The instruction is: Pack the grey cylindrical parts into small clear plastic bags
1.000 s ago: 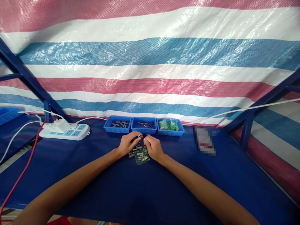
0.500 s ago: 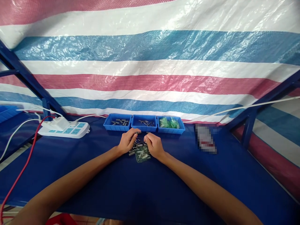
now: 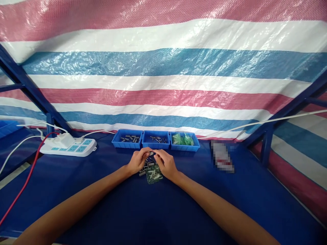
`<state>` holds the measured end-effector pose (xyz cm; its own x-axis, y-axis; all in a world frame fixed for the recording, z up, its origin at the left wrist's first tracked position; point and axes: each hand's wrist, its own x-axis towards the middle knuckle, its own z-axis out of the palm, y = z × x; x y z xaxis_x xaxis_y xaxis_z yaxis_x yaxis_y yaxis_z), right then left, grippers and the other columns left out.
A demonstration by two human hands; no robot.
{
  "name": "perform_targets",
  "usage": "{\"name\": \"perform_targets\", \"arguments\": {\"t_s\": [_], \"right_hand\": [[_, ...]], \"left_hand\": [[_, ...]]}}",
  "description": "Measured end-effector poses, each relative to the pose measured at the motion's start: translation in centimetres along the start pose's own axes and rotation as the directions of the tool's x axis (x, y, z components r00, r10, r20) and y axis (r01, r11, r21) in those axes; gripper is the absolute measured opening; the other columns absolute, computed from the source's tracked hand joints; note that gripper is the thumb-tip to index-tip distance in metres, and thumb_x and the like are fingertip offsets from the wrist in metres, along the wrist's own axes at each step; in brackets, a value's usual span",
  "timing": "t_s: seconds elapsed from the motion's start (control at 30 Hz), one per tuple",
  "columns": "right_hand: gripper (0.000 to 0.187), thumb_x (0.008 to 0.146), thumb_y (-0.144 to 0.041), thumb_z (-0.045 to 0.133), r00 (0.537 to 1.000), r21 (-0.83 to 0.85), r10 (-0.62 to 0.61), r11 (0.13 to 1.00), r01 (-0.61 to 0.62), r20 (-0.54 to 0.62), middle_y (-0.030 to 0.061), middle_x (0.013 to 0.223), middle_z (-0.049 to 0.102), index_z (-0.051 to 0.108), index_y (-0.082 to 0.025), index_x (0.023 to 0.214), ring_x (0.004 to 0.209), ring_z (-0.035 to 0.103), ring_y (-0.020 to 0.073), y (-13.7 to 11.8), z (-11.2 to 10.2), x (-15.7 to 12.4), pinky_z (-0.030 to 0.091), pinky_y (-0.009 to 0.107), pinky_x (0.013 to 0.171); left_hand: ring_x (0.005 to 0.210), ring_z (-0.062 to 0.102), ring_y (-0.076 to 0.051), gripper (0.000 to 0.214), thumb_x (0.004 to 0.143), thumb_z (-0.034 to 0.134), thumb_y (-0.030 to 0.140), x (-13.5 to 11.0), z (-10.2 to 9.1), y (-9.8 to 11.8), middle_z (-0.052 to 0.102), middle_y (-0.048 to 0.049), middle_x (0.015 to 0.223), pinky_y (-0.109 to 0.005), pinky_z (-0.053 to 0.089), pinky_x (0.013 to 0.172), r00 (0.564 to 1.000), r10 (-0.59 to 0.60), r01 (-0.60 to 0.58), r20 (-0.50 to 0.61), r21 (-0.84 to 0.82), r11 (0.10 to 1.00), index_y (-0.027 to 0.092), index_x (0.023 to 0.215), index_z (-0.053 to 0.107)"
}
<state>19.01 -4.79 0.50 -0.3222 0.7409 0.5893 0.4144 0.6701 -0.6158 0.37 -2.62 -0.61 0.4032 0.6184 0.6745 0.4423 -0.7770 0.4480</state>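
My left hand (image 3: 138,162) is closed in a pinch, with a small metal cylinder (image 3: 151,153) showing at its fingertips. Close against it, my right hand (image 3: 166,164) also has its fingers pressed together at the same spot. What the right fingers pinch is too small to make out. Below the hands lies a small pile of metal pins and cylinders (image 3: 143,173), partly hidden by the fingers. A clear green plastic bag (image 3: 151,181) with several metal pieces in it rests at the near side of the pile.
Three blue bins stand behind: one with metal cylinders (image 3: 127,144), one with thin pins (image 3: 156,145), one with green bags (image 3: 184,146). At left lies a white power strip (image 3: 84,149) with cables. A blurred packet (image 3: 222,157) sits right. A striped sheet (image 3: 163,98) hangs behind.
My hands have come together; the right fingertips moved left and up to meet the left ones at the cylinder. The whole view has shifted slightly, so the table appears lower.
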Motion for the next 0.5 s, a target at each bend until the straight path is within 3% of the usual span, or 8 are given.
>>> {"name": "perform_targets", "arguments": {"t_s": [0.27, 0.43, 0.5], "right_hand": [[0.018, 0.091, -0.03, 0.046, 0.999, -0.04, -0.014, 0.999, 0.016, 0.047, 0.0029, 0.074, 0.052, 0.059, -0.017, 0.094, 0.057, 0.047, 0.012, 0.07, 0.22, -0.02, 0.04, 0.025, 0.057], [0.021, 0.093, -0.028, 0.041, 1.0, -0.028, 0.014, 1.0, -0.015, -0.025, 0.0018, 0.07, 0.05, 0.057, -0.017, 0.085, 0.061, 0.047, 0.0129, -0.16, -0.02, 0.02, 0.037, 0.025, 0.059], [0.023, 0.094, -0.028, 0.039, 0.998, -0.022, 0.036, 0.999, -0.037, -0.044, 0.0019, 0.07, 0.05, 0.056, -0.017, 0.082, 0.063, 0.048, 0.0133, -0.17, -0.13, 0.04, 0.037, 0.025, 0.06]], "left_hand": [[0.062, 0.062, -0.011, 0.02, 0.095, 0.036, 0.024, 0.01, -0.03, 0.06, 0.066, -0.0052, 0.089, -0.02, 0.047, 0.059, 0.999, -0.035, 0.035, 0.028, -0.01, 0.999, 0.016, 0.108, 0.05], [0.074, 0.064, -0.013, 0.023, 0.095, 0.036, 0.022, 0.31, -0.21, 0.63, 0.066, -0.0053, 0.092, -0.021, 0.048, 0.066, 0.998, -0.062, 0.062, 0.021, -0.021, 0.998, 0.017, 0.11, 0.052], [0.07, 0.062, -0.012, 0.022, 0.094, 0.041, 0.023, 0.48, -0.27, 0.86, 0.066, -0.0048, 0.09, -0.021, 0.048, 0.065, 0.999, -0.044, 0.044, 0.025, -0.017, 0.999, 0.018, 0.111, 0.053]]}}
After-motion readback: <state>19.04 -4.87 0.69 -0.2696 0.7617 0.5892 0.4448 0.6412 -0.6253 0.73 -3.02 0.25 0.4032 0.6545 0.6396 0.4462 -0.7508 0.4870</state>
